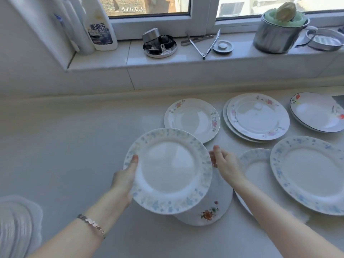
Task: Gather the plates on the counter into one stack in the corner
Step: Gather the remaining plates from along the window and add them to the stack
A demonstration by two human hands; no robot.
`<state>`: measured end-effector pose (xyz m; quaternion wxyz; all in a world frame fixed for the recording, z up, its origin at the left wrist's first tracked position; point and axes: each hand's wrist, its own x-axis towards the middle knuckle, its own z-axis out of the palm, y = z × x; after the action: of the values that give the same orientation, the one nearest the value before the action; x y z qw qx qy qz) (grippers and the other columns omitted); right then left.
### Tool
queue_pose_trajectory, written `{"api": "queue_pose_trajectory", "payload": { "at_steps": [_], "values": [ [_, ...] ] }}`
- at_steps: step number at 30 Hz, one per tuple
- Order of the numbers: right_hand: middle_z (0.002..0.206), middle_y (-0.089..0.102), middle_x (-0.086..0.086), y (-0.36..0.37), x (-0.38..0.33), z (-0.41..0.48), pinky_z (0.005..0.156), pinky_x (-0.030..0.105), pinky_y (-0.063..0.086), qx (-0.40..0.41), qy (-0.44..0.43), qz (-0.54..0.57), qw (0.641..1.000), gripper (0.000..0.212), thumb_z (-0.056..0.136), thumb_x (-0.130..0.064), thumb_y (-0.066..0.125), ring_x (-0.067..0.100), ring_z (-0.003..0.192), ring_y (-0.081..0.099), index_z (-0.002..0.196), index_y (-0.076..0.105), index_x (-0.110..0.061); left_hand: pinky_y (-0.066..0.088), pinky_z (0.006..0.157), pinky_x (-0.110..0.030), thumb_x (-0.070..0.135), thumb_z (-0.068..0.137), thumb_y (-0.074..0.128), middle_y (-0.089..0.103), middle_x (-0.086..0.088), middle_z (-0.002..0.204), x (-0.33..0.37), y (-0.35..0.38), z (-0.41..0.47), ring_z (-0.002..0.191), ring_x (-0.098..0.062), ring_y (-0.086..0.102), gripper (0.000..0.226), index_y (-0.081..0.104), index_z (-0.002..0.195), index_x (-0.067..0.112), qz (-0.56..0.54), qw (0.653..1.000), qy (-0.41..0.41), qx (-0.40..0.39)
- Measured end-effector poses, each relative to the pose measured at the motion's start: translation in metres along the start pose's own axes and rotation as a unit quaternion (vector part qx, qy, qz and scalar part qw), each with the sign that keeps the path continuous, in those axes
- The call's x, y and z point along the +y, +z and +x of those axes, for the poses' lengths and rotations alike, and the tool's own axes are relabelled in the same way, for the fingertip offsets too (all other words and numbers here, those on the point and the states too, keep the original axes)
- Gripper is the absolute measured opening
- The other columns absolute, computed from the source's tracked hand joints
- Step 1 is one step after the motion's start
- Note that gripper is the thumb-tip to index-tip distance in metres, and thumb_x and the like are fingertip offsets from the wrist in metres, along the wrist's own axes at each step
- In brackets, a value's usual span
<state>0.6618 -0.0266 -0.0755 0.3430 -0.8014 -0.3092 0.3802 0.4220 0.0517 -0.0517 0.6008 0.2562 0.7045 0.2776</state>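
Note:
My left hand (pixel 125 178) grips the left rim of a white plate with a pale blue flower border (pixel 168 170), held above the counter, thumb on top. My right hand (pixel 224 163) hovers just off that plate's right rim, fingers apart, holding nothing. Under the lifted plate lies a white plate with a red flower print (pixel 214 211). Behind it sits a pink-flowered plate (pixel 192 119). To the right are a stack of pink-flowered plates (pixel 257 116), a dark-rimmed plate (pixel 316 111), a large blue-bordered plate (pixel 309 174) and another blue-bordered plate (pixel 256 164) partly under it.
The pale counter (pixel 74 146) stretches left toward the wall corner. On the window sill (pixel 115 58) stand a cleaner bottle (pixel 101 28), a round metal dish (pixel 159 45), tongs (pixel 206 43), a steel pot (pixel 277 34) and a metal pan (pixel 324 40). Grey fabric (pixel 16 226) lies bottom left.

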Motion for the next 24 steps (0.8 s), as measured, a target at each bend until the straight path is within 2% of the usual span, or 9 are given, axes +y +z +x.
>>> {"api": "queue_pose_trajectory", "payload": {
  "at_steps": [2, 3, 6, 10, 14, 18, 19, 22, 24],
  "values": [
    [0.119, 0.06, 0.012, 0.009, 0.001, 0.006, 0.09, 0.032, 0.041, 0.001, -0.032, -0.182, 0.983, 0.04, 0.095, -0.034, 0.046, 0.028, 0.112, 0.056, 0.118, 0.058, -0.003, 0.052, 0.065, -0.036, 0.04, 0.085, 0.062, 0.062, -0.009, 0.077, 0.002, -0.02, 0.001, 0.072, -0.027, 0.061, 0.041, 0.06, 0.104, 0.004, -0.027, 0.999, 0.015, 0.04],
    [0.126, 0.054, 0.012, 0.015, 0.004, 0.011, 0.093, 0.033, 0.039, -0.014, -0.042, -0.257, 0.965, 0.045, 0.093, -0.036, 0.05, 0.028, 0.117, 0.051, 0.125, 0.052, -0.005, 0.051, 0.068, -0.038, 0.041, 0.086, 0.061, 0.062, -0.009, 0.079, 0.003, -0.03, 0.001, 0.077, -0.028, 0.061, 0.042, 0.059, 0.107, 0.005, -0.039, 0.997, 0.02, 0.056],
    [0.127, 0.048, 0.014, 0.033, 0.011, 0.023, 0.092, 0.037, 0.041, -0.061, -0.016, -0.405, 0.912, 0.064, 0.081, -0.051, 0.06, 0.031, 0.118, 0.045, 0.126, 0.04, -0.011, 0.048, 0.077, -0.04, 0.041, 0.087, 0.058, 0.062, -0.014, 0.097, 0.004, -0.056, -0.001, 0.089, -0.028, 0.06, 0.049, 0.058, 0.116, 0.002, -0.063, 0.993, 0.023, 0.092],
    [0.122, 0.049, 0.016, 0.039, 0.007, 0.033, 0.092, 0.037, 0.041, -0.034, 0.034, -0.367, 0.929, 0.074, 0.068, -0.051, 0.073, 0.034, 0.117, 0.044, 0.118, 0.043, -0.006, 0.049, 0.078, -0.04, 0.042, 0.087, 0.058, 0.06, -0.016, 0.101, -0.004, -0.086, -0.001, 0.095, -0.034, 0.063, 0.057, 0.055, 0.121, -0.003, -0.083, 0.988, 0.01, 0.128],
    [0.103, 0.059, 0.01, 0.03, 0.004, 0.031, 0.068, 0.031, 0.039, -0.052, 0.042, -0.373, 0.926, 0.06, 0.063, -0.058, 0.074, 0.026, 0.089, 0.052, 0.088, 0.045, -0.012, 0.049, 0.079, -0.041, 0.044, 0.087, 0.059, 0.06, -0.016, 0.101, -0.013, -0.109, 0.002, 0.089, -0.029, 0.061, 0.059, 0.055, 0.122, -0.003, -0.106, 0.985, -0.005, 0.136],
    [0.075, 0.055, -0.001, 0.022, -0.011, 0.021, 0.054, 0.03, 0.036, -0.041, 0.019, -0.352, 0.935, 0.051, 0.061, -0.058, 0.075, 0.021, 0.075, 0.054, 0.067, 0.045, -0.017, 0.049, 0.08, -0.039, 0.045, 0.086, 0.059, 0.061, -0.015, 0.106, -0.019, -0.121, 0.008, 0.092, -0.029, 0.061, 0.058, 0.056, 0.122, 0.0, -0.116, 0.983, -0.011, 0.143],
    [0.073, 0.055, -0.001, 0.02, -0.015, 0.018, 0.054, 0.03, 0.037, -0.045, 0.014, -0.334, 0.941, 0.049, 0.061, -0.056, 0.076, 0.021, 0.075, 0.055, 0.066, 0.047, -0.017, 0.049, 0.081, -0.039, 0.047, 0.086, 0.059, 0.062, -0.015, 0.108, -0.021, -0.124, 0.009, 0.095, -0.03, 0.062, 0.059, 0.056, 0.122, 0.001, -0.113, 0.983, -0.014, 0.146],
    [0.085, 0.066, 0.007, 0.02, -0.023, 0.013, 0.07, 0.035, 0.048, -0.062, -0.011, -0.276, 0.959, 0.047, 0.061, -0.045, 0.08, 0.026, 0.084, 0.062, 0.081, 0.059, -0.008, 0.052, 0.087, -0.042, 0.052, 0.084, 0.058, 0.064, -0.014, 0.117, -0.025, -0.134, 0.015, 0.103, -0.033, 0.064, 0.062, 0.057, 0.122, 0.004, -0.106, 0.983, -0.027, 0.146],
    [0.082, 0.067, 0.008, 0.025, -0.031, 0.007, 0.069, 0.036, 0.049, -0.075, -0.048, -0.259, 0.962, 0.041, 0.062, -0.038, 0.081, 0.027, 0.082, 0.062, 0.08, 0.06, -0.006, 0.052, 0.089, -0.045, 0.053, 0.083, 0.059, 0.065, -0.013, 0.118, -0.025, -0.14, 0.018, 0.103, -0.033, 0.065, 0.062, 0.057, 0.122, 0.006, -0.108, 0.984, -0.03, 0.141]
  ]
}}
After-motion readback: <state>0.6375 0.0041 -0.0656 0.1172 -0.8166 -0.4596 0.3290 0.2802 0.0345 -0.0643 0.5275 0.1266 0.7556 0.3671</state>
